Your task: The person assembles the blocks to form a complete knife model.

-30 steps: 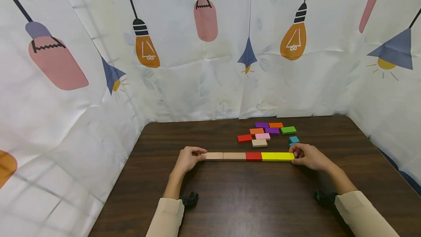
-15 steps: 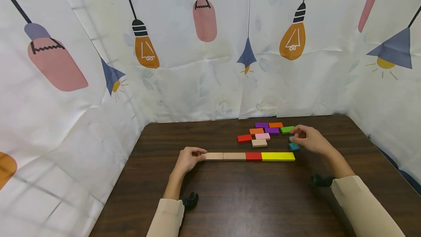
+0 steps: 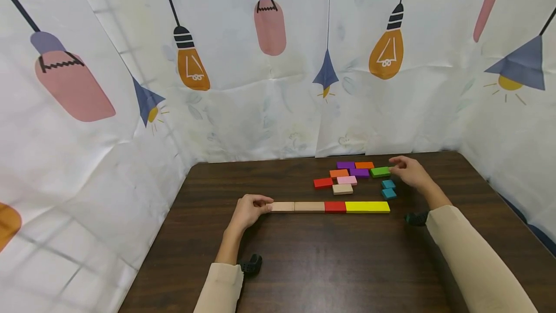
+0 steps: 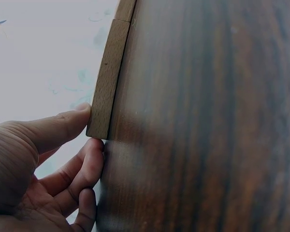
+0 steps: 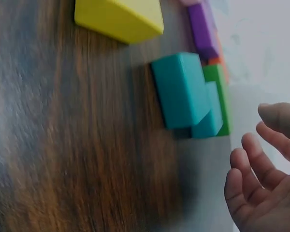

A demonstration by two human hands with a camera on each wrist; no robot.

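Presently, the person sat at a dark wooden table point(image 3: 304, 264) with a row of flat blocks laid end to end across it: two plain wood blocks, a red block point(image 3: 335, 206) and a long yellow block point(image 3: 367, 206). The left hand point(image 3: 248, 210) rested at the row's left end, thumb and forefinger tips touching the end face of the outermost wood block point(image 3: 283, 206). The left wrist view confirmed it: the thumb lay against the block's end, the other fingers loosely curled below, none wrapped round it.

The right hand point(image 3: 408, 172) was held out at the far right of the table, fingertips at or just beside the right end of the green block point(image 3: 380, 172); contact could not be judged. In the right wrist view its fingers point(image 5: 253, 166) were spread and gently bent, holding nothing.

Two teal blocks point(image 3: 388, 189) lay side by side between the green block and the yellow block's right end. To the left of the green block lay a loose cluster: purple, orange, pink, red and plain wood pieces point(image 3: 343, 176). White sheeting printed with lamps point(image 3: 269, 62) enclosed the table.
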